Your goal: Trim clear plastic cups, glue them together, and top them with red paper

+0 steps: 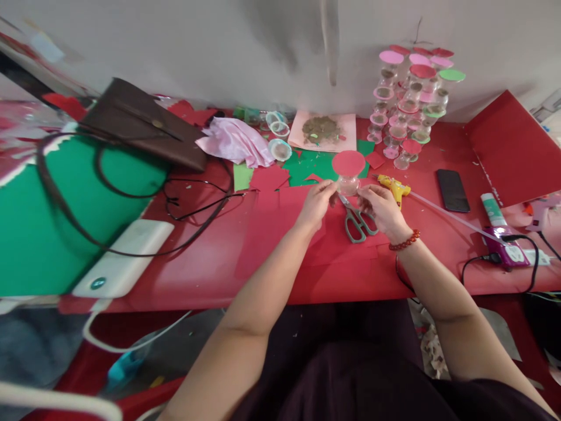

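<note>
Left hand (316, 202) and right hand (380, 206) both pinch what seems a clear cup (349, 186) under a red disc (348, 163). Scissors (357, 222) lie at its 6 o'clock.

Shows a red table (210, 263), a pinkish-red paper disc (348, 162) on a clear cup (349, 186), grey-green scissors (357, 225), a yellow glue gun (394, 187), a black phone (453, 190), a brown bag (140, 123), a green sheet (52, 234), a white power bank (125, 257) and a red bead bracelet (404, 241).
</note>
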`<state>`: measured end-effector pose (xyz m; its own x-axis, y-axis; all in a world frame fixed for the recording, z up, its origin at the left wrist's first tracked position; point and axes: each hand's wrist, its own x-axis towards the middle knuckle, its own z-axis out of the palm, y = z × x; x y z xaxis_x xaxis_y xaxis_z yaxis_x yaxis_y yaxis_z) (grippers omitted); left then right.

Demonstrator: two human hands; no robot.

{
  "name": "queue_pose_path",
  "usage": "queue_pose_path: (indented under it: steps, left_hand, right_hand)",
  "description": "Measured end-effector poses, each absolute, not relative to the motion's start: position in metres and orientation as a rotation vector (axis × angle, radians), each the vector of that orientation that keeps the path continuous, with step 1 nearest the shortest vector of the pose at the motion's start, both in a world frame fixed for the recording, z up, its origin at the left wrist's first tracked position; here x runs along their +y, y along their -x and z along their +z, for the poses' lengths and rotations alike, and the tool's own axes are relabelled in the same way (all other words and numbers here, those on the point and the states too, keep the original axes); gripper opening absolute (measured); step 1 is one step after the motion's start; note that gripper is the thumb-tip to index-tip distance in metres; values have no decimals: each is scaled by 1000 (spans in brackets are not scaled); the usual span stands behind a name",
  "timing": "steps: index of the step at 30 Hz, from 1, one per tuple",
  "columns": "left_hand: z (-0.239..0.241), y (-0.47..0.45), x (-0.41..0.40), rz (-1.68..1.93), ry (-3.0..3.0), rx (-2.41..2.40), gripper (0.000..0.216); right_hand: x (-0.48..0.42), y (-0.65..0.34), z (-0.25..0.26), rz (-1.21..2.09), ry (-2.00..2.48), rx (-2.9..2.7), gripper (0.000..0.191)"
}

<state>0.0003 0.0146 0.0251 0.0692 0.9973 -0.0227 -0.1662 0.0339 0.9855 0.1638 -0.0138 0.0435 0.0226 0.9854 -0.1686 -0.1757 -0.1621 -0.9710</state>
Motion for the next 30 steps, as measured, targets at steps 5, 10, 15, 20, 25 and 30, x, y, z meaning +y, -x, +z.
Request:
queue_pose_path:
  steps: [5,10,15,20,25,30]
  left_hand:
    - [23,0,16,1233,-1102,1043,38]
    - [27,-1,15,1208,-927,951,30]
    - [30,0,11,1152,-957,787,56]
    - [24,-3,10,1187,-1065,790,46]
    - [20,-3,12,1223,-1045,782,43]
    - [17,-1,16,1257,-994,811,42]
  right_hand:
    - [-15,-164,43,1380,1187,-973,33]
    - [-15,-163,45,1370,1224,-951,31]
    - [-14,-162,43,1374,1247,-940,30]
    - [-13,-159,38,1398,1203,-981,30]
    - [-12,-159,34,1361,1204,-1037,40]
    - [-9,-162,31,1220,1231,-1065,48]
